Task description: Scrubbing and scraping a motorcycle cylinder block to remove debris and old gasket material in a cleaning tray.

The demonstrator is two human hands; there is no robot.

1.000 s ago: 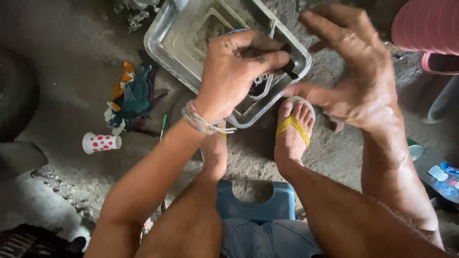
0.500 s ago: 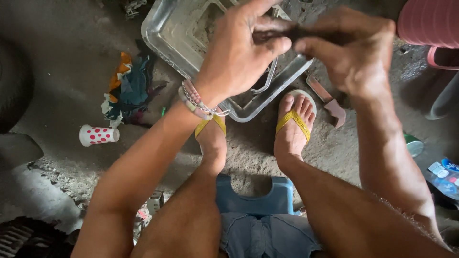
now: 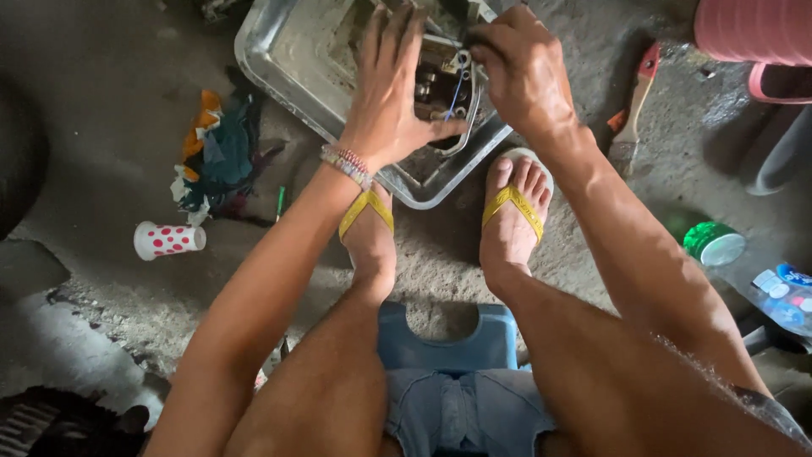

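Both hands worked over a greasy metal part (image 3: 440, 80) lying in a metal tray (image 3: 279, 63) on the far floor. Left hand (image 3: 389, 101) lay spread, fingers flat on the part. Right hand (image 3: 520, 72) was curled, fingertips pinching at its top. A paintbrush (image 3: 634, 101) lay to the right; a dotted cup (image 3: 167, 239) to the left.
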